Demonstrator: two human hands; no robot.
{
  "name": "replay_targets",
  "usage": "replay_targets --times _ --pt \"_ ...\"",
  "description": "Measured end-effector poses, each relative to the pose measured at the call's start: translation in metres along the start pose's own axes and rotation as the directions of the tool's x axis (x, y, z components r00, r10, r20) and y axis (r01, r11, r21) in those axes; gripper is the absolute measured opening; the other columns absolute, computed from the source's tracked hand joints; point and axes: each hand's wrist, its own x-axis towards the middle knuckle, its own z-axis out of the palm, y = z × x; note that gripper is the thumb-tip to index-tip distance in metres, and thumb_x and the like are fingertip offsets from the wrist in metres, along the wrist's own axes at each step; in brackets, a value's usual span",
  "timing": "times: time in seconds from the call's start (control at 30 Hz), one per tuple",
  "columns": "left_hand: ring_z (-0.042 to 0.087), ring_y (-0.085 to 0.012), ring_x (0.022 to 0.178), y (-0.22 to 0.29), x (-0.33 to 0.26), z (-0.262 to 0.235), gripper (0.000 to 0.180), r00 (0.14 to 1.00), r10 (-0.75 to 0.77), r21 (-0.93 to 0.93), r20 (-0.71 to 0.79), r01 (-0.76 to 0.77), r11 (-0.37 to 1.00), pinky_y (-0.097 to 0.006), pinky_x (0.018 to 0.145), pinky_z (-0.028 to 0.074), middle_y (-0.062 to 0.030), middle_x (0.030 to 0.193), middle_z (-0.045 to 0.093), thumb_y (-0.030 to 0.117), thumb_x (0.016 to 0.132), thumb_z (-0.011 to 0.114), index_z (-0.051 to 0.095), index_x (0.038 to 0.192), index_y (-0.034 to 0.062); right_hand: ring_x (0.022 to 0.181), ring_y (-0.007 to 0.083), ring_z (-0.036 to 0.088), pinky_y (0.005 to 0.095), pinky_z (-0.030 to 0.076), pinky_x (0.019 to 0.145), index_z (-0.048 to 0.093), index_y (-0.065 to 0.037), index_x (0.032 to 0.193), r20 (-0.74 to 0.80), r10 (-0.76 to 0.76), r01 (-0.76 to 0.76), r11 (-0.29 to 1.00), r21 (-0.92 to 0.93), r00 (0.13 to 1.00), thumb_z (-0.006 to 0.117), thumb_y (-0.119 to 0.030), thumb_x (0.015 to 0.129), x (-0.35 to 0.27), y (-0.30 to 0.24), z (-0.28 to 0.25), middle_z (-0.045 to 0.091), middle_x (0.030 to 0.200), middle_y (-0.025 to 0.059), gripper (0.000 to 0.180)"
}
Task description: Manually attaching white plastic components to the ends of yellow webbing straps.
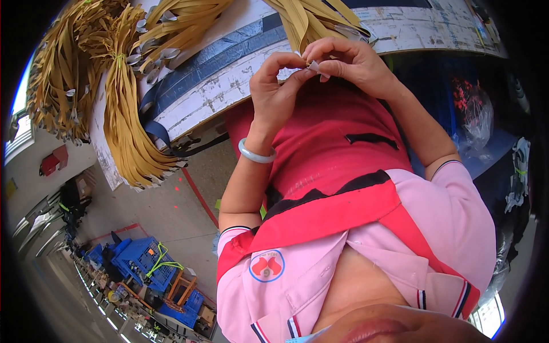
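Observation:
My left hand [275, 86] and my right hand [357, 66] meet at the table's front edge, over my red apron. Thumbs and forefingers pinch together around a small white piece [314, 67], with a tiny yellowish bit beside it. Fingers cover most of it, so its exact kind is unclear. Just behind the hands lies a bundle of long flat tan strips [297, 23], resembling zipper tape. Whether the pinched piece joins one of these strips cannot be made out.
More tan strip bundles [123, 114] with whitish ends lie at the left, some draping over the edge of the worn white table [229, 86]. A dark blue band [200, 63] runs along it. Blue crates [143, 260] stand on the floor, lower left. Clear plastic [477, 126] hangs at right.

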Motion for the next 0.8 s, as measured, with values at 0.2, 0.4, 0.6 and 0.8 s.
replay_targets --times 0.2,0.4,0.6,0.8 --pt "0.062 -0.0148 0.089 0.010 -0.004 -0.003 0.021 0.998 0.060 -0.006 -0.004 -0.060 0.998 -0.026 0.081 0.050 -0.0068 0.094 0.066 -0.011 0.076 0.072 0.065 0.092 -0.0001 0.085 0.0090 0.058 0.0213 0.049 0.077 0.063 -0.002 0.106 0.012 0.054 -0.055 0.994 0.097 0.998 0.065 -0.008 0.092 0.000 -0.001 0.008 0.057 0.110 0.0052 0.016" --pt "0.062 -0.0152 0.090 0.015 -0.014 -0.007 0.023 0.999 0.036 -0.023 0.027 -0.036 0.999 -0.026 0.081 0.052 -0.0075 0.095 0.065 -0.014 0.074 0.072 0.064 0.092 -0.0001 0.091 0.0095 0.055 0.0204 0.045 0.079 0.063 -0.002 0.103 0.082 -0.057 0.054 0.998 0.033 0.995 0.069 -0.011 0.089 0.002 0.004 0.012 0.055 0.103 0.0030 0.018" --pt "0.062 -0.0116 0.084 0.020 -0.012 -0.014 0.021 0.988 -0.150 -0.196 0.047 0.157 0.968 -0.024 0.078 0.052 -0.0048 0.091 0.066 -0.014 0.076 0.071 0.065 0.091 -0.0012 0.080 0.0061 0.056 0.0195 0.044 0.069 0.063 -0.005 0.101 0.168 0.099 -0.093 0.995 -0.042 0.981 0.069 -0.015 0.090 0.007 -0.002 0.010 0.061 0.091 -0.0001 0.016" --pt "0.062 -0.0105 0.082 0.021 -0.007 -0.024 0.017 0.977 -0.175 -0.152 0.118 0.192 0.969 -0.023 0.075 0.051 -0.0044 0.091 0.067 -0.013 0.077 0.070 0.066 0.088 -0.0012 0.079 0.0084 0.051 0.0206 0.043 0.070 0.058 -0.003 0.089 0.199 0.041 -0.025 0.996 -0.084 0.979 0.071 -0.008 0.085 0.016 0.008 0.004 0.052 0.095 0.0016 0.015"
